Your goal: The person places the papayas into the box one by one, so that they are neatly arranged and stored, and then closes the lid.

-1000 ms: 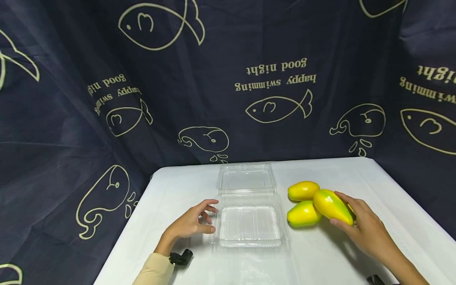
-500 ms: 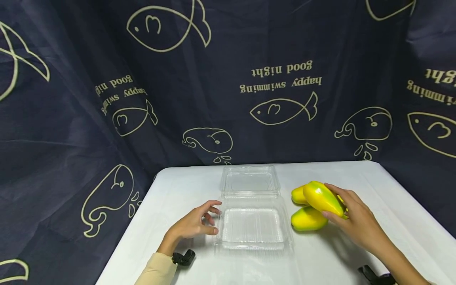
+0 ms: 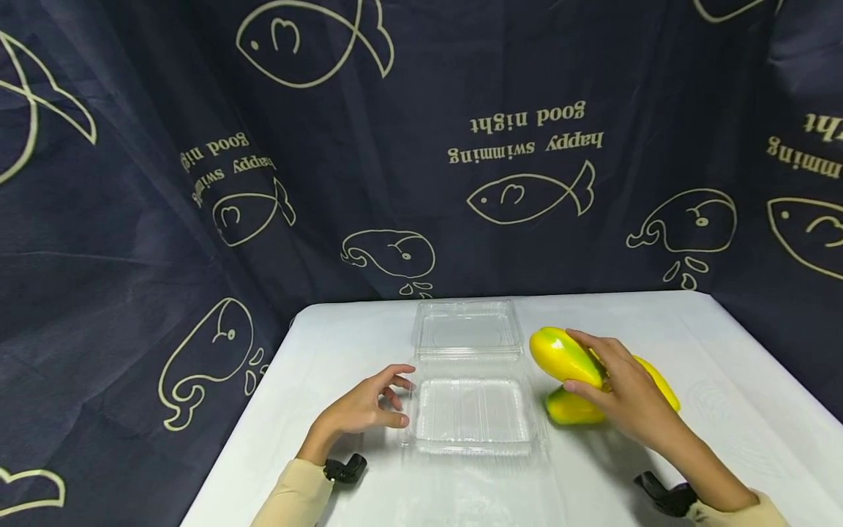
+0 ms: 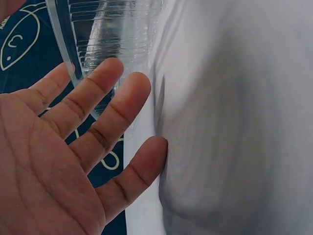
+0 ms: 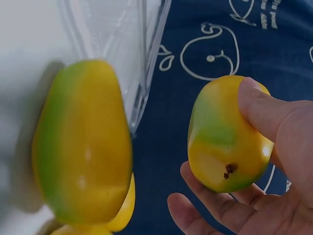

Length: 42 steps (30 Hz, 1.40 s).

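My right hand (image 3: 632, 399) grips a smooth yellow-green papaya (image 3: 558, 353) above the table. In the right wrist view the thumb presses its upper side and fingers curl beneath it, with a brown stem scar (image 5: 230, 170) showing. Below the held fruit lies another papaya (image 3: 571, 408), and one more papaya (image 3: 664, 386) shows partly behind my hand. A hinged clear plastic box (image 3: 410, 432) sits to the left, its lid (image 3: 467, 327) folded back. Beside the box's left edge my left hand (image 3: 362, 406) is held with fingers apart and nothing in them.
A white cloth covers the table (image 3: 744, 410). Along its back and left hangs a dark blue curtain (image 3: 395, 161) with fish and whale drawings. A black wrist camera (image 3: 665, 494) is strapped on the right arm, another black wrist camera (image 3: 345, 468) on the left.
My right hand has carried the papaya leftward and slightly up, toward the box, over the other fruit. A papaya earlier hidden behind the hand now shows. My left hand stays beside the box.
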Available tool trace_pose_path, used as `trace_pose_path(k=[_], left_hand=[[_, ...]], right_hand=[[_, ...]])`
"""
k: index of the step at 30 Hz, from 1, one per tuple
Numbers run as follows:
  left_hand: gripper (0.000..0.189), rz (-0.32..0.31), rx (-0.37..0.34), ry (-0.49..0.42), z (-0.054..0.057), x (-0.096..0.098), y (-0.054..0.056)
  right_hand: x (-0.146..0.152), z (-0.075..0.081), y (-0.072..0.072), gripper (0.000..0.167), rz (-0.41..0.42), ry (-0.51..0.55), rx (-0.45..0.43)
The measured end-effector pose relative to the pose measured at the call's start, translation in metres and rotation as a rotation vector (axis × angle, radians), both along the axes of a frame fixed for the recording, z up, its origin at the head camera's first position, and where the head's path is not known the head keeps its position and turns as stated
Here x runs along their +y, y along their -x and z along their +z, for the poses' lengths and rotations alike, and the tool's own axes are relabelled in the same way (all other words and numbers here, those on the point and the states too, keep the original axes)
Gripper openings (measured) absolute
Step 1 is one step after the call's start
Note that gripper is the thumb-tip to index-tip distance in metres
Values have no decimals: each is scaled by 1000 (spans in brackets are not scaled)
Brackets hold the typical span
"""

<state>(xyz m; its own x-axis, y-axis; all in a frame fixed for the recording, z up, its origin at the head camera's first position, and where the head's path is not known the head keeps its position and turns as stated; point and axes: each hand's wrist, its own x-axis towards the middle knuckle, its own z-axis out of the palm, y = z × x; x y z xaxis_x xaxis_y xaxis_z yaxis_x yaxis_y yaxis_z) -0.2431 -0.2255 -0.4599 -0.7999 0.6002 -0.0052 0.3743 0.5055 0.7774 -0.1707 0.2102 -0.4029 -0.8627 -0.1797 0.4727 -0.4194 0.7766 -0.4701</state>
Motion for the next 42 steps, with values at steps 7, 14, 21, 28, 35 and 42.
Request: trace_pose_path(k=[7, 14, 21, 28, 35, 42], left_hand=[[84, 4, -3, 4, -1, -2, 1], [84, 9, -3, 13, 0, -2, 1], [84, 10, 6, 19, 2, -3, 1], [86, 26, 30, 46, 2, -5, -1], [85, 13, 35, 51, 2, -3, 0], [83, 18, 38, 71, 3, 1, 0]], right_hand=[[-22, -1, 7, 79, 61, 15, -23], [-44, -6, 10, 78, 132, -4, -12], [-63, -13, 13, 77, 191, 18, -28], [-78, -18, 13, 77, 216, 36, -99], [-91, -27, 11, 77, 235, 49, -142], [-105, -34, 9, 77, 268, 45, -177]])
